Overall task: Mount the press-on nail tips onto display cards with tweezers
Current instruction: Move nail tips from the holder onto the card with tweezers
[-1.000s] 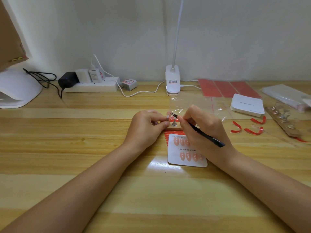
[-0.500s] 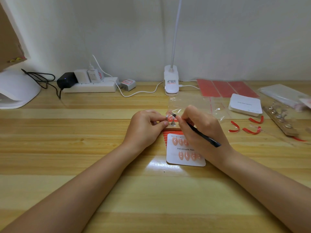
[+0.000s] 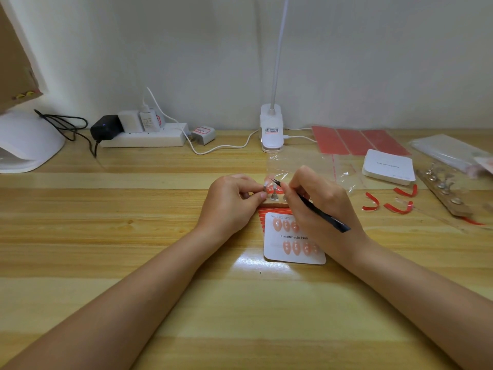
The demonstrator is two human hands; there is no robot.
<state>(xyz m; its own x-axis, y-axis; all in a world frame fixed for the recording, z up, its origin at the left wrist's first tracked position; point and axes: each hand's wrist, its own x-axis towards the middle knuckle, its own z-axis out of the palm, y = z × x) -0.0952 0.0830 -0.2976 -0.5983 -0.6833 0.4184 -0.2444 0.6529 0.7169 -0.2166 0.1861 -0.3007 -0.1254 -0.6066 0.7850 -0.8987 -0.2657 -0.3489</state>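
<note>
my right hand (image 3: 317,206) grips one pair of black tweezers (image 3: 324,216), tips at a nail tip (image 3: 270,179) on the small wooden stand (image 3: 274,200). my left hand (image 3: 232,201) pinches a small peg at the stand's left end. one display card (image 3: 293,252) lies just below, seven pink tips visible on it. three red curled strips (image 3: 389,202) to the right.

tweezers (image 3: 314,206) tip perhaps nudged slightly left

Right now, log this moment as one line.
left hand pinches nail stand | right hand holds tweezers at nail tip | display card partly filled
</note>
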